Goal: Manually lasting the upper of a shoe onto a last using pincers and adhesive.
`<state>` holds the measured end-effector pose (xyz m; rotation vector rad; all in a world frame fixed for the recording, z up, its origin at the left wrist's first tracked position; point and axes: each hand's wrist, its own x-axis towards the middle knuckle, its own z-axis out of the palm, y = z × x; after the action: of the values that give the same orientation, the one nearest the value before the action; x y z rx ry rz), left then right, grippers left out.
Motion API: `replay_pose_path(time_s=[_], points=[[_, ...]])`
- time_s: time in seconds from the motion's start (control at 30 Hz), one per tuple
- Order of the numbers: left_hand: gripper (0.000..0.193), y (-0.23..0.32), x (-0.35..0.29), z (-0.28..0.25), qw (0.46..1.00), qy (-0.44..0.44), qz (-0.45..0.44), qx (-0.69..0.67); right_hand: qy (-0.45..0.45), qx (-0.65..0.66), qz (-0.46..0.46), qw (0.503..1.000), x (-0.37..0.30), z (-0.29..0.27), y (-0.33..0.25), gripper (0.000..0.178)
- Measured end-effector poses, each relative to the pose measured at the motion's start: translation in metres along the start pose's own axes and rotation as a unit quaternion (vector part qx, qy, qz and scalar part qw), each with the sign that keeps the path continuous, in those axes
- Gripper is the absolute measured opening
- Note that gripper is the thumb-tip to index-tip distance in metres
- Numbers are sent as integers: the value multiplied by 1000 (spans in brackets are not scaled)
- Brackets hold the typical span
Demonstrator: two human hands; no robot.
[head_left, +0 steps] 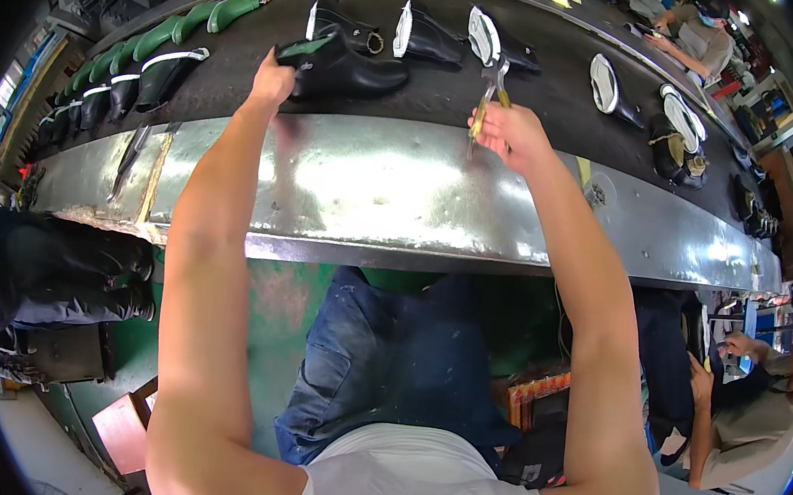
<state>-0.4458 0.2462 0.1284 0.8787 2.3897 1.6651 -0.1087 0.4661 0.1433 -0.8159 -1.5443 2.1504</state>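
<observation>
My left hand (274, 81) is closed on the heel end of a black shoe (350, 72), whose toe points right over the dark bench surface. Green shows in the opening of this shoe. In my right hand (515, 137) is a pair of pliers (486, 100) with yellowish handles, gripped over the metal edge strip. The jaws point away from me, close to a black shoe with a white lining (484, 36). Two more white-lined black shoes lie behind the held one, one of them a black shoe (424, 35) between my hands.
A row of green shoe lasts (155, 38) and black shoes (166, 77) runs along the left. Further shoes (681, 122) lie at the right. A long dark tool (130, 163) rests on the metal strip (364, 188). Other people work at far right (707, 44) and near right (759, 421).
</observation>
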Motion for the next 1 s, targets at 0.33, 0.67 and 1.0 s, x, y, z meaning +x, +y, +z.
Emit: replay_pose_path(time_s=[0.33,0.67,1.0], points=[[61,10,-122,-10,881,-106,11,461,87,17,14,996,150,8,-9,20],[61,9,-121,-10,875,-132,11,465,298,-1,-43,954,234,-11,2,35],[61,3,-121,-10,880,-120,10,460,228,-92,-132,960,122,-37,-10,11]])
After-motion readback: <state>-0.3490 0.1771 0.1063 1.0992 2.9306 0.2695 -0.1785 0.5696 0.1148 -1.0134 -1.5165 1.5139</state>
